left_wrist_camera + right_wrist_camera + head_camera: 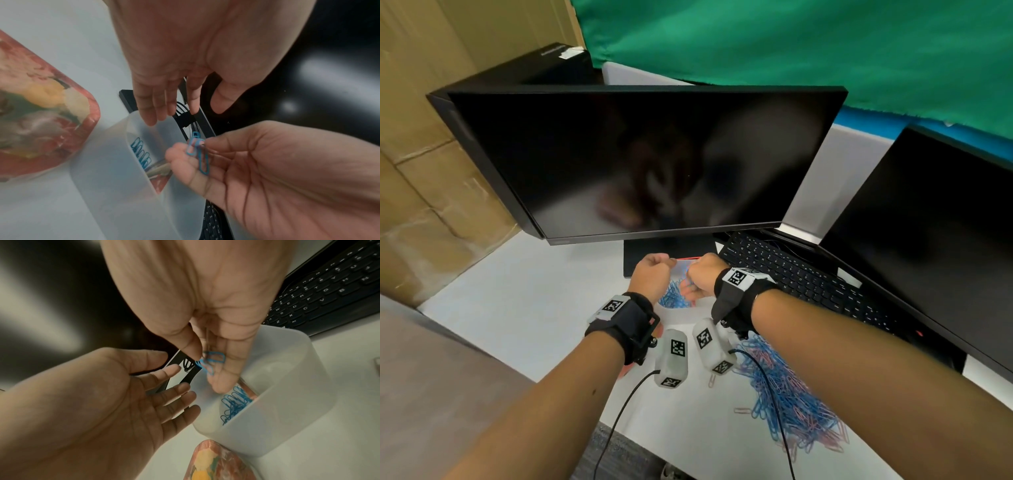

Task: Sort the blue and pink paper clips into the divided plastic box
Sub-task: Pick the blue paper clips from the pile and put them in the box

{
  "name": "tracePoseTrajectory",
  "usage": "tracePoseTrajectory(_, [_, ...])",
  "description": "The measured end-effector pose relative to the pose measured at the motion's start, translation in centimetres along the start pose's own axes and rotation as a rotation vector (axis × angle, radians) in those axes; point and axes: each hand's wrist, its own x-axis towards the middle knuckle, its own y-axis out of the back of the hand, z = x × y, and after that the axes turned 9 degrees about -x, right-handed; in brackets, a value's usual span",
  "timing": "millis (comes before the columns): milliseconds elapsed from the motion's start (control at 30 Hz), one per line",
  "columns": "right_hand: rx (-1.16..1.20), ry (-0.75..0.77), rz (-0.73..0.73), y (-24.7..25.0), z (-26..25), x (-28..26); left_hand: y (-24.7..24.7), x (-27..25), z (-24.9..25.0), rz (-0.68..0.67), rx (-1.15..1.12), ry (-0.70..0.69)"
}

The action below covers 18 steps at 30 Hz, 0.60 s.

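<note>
The translucent divided plastic box [98, 170] [287, 386] stands in front of the monitor stand. Several blue paper clips [141, 152] [234, 404] lie in one compartment, and something pinkish shows past the divider. My right hand [197, 151] [207, 363] [700, 281] hovers over the box and pinches a small bunch of blue clips with a pink one [202, 159] [213, 357]. Close beside it, my left hand [170, 108] [174, 386] [652, 274] is empty, its fingers straight above the box's far rim. A mixed pile of blue and pink clips [791, 394] lies near my right forearm.
A red patterned packet [41, 121] [216, 464] lies against the box. A dark monitor [637, 164] on its stand [654, 253] rises just behind. A black keyboard [808, 277] and a second screen [928, 222] are at the right. Cardboard boxes [431, 171] stand at the left.
</note>
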Motion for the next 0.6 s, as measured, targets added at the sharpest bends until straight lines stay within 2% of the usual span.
tracePoseTrajectory(100, [-0.197, 0.117, 0.137, 0.4, 1.0, 0.8, 0.1, -0.3, -0.8, -0.003, 0.069, -0.093])
tracePoseTrajectory(167, [-0.304, 0.192, 0.171, 1.4, 2.0, 0.6, -0.2, -0.9, -1.6, -0.010, 0.145, -0.205])
tracePoseTrajectory(267, [-0.335, 0.297, 0.232, 3.2, 3.8, -2.1, -1.2, -2.4, -3.2, -0.132, 0.286, -0.379])
tracePoseTrajectory(433, [-0.450, 0.246, 0.287, 5.9, 10.1, -5.3, -3.5, -4.6, -7.0, -0.515, 0.690, -0.456])
tracePoseTrajectory(500, [-0.473, 0.216, 0.291, 6.4, 13.1, -6.2, -4.4, -5.0, -8.8, -0.615, 0.879, -0.452])
tracePoseTrajectory(600, [-0.533, 0.156, 0.314, 6.9, 17.1, -6.8, -5.8, -5.5, -10.9, -0.685, 1.087, -0.457])
